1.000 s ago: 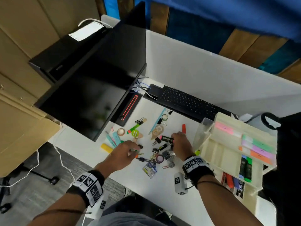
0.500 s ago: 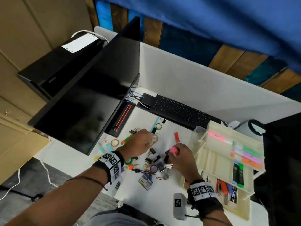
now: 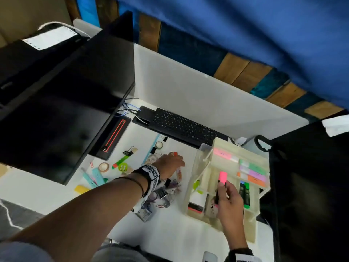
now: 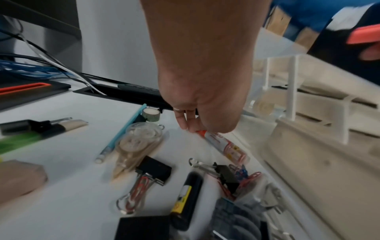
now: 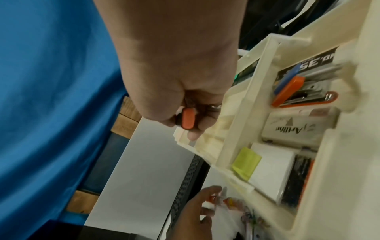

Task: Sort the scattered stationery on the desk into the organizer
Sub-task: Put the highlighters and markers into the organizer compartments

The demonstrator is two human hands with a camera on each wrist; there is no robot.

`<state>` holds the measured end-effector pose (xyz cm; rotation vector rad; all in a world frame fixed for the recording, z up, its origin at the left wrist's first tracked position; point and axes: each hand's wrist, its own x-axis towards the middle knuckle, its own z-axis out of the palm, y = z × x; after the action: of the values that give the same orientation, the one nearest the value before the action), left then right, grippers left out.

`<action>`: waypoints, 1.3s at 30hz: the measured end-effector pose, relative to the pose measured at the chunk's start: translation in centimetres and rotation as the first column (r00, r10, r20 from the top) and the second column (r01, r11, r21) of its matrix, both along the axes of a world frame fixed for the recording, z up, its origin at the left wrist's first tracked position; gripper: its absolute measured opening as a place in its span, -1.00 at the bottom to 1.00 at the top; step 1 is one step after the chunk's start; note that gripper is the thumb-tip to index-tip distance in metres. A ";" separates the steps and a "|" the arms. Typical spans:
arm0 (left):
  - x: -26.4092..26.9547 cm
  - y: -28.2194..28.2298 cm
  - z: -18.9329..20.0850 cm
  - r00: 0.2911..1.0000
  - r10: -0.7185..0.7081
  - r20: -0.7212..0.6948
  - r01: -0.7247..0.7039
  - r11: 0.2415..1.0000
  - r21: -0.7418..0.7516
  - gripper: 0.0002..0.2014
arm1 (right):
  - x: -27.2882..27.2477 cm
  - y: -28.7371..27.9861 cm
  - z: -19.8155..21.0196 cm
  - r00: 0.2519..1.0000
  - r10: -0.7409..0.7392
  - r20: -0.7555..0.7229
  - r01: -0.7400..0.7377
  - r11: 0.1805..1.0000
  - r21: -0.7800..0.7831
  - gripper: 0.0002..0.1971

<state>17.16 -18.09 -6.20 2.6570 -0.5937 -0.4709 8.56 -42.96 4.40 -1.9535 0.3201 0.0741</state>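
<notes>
My right hand [image 3: 221, 188] grips a pink highlighter [image 3: 222, 176] by its black barrel, pink cap up, over the middle compartments of the cream organizer [image 3: 253, 229]. The right wrist view shows the highlighter [image 5: 188, 120] end-on between my fingers, above the organizer's tray edge [image 5: 232, 146]. My left hand [image 3: 173, 159] reaches across the desk to a clear tube of clips with a red cap [image 4: 224, 146], lying just left of the organizer [image 4: 308, 162]. Thumb and fingertips [image 4: 183, 123] pinch the cap end, and the tube still lies on the desk.
Binder clips and paper clips [image 3: 166, 191] are piled under my left wrist, with tape rolls [image 3: 103, 166] and pens to the left. A keyboard [image 3: 181, 125] lies behind and a monitor [image 3: 66, 101] stands at the left. The organizer holds green highlighters [image 3: 245, 193], sticky notes [image 3: 253, 171] and a stapler [image 5: 298, 92].
My right hand picked the pink highlighter up from the pile and carried it right, over the organizer. My left hand moved right from the tape dispenser to the red-capped tube.
</notes>
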 end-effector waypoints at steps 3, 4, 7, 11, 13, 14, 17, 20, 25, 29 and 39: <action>0.5 0.0 -1.3 1.000 0.006 0.022 -0.007 0.999 0.041 -0.43 | -0.7 -2.7 -0.4 1.000 0.005 -0.023 -0.007 0.993 -0.117 -0.76; 0.6 0.0 -1.4 0.999 0.015 0.037 -0.016 0.999 0.046 -0.48 | -0.8 -3.8 -0.6 1.000 -0.007 -0.027 0.003 0.989 -0.150 -0.76; 0.8 0.0 -1.4 0.996 0.042 0.083 -0.050 0.995 0.091 -0.56 | -0.9 -6.4 -0.3 0.996 -0.065 -0.069 0.052 0.982 -0.180 -0.77; 1.5 0.6 -0.9 0.985 0.075 0.158 -0.098 0.984 0.147 -0.52 | -1.1 -9.9 0.1 0.991 -0.099 -0.094 0.083 0.984 -0.155 -0.80; 1.7 0.9 -0.4 0.984 0.091 0.155 -0.117 0.980 0.164 -0.56 | -1.0 -11.7 -0.1 0.991 -0.119 -0.061 0.102 0.967 -0.235 -0.81; 1.7 1.0 -0.1 0.986 0.084 0.143 -0.109 0.979 0.172 -0.57 | -0.9 -12.5 -0.1 0.990 -0.136 -0.044 0.118 0.952 -0.282 -0.78; 1.3 1.7 -0.8 0.987 0.087 0.135 -0.111 0.978 0.177 -0.61 | -0.2 -14.1 -0.3 0.980 -0.200 -0.008 0.184 0.917 -0.355 -0.79; 0.8 2.1 -2.1 0.992 0.078 0.103 -0.091 0.987 0.129 -0.64 | 0.7 -14.8 -0.9 0.982 -0.188 0.001 0.175 0.911 -0.373 -0.87; 0.0 0.3 -0.9 0.983 0.155 0.099 -0.169 0.974 0.152 -0.67 | 1.6 -15.8 -2.6 0.998 -0.057 0.001 0.051 0.879 -0.474 -0.89; -0.2 -0.4 -0.3 0.959 0.273 0.083 -0.282 0.948 0.145 -0.68 | 1.4 -16.3 -2.9 1.000 0.014 -0.023 -0.023 0.863 -0.504 -0.78; 2.1 -1.6 9.8 0.772 0.573 0.276 -0.518 0.818 -0.249 -0.71 | 3.6 -16.7 -4.9 0.997 0.072 0.029 -0.048 0.869 -0.493 -0.76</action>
<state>19.28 -19.67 3.58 2.5976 0.0845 0.2078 12.20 -59.69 -0.47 -2.4709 0.2632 -0.0158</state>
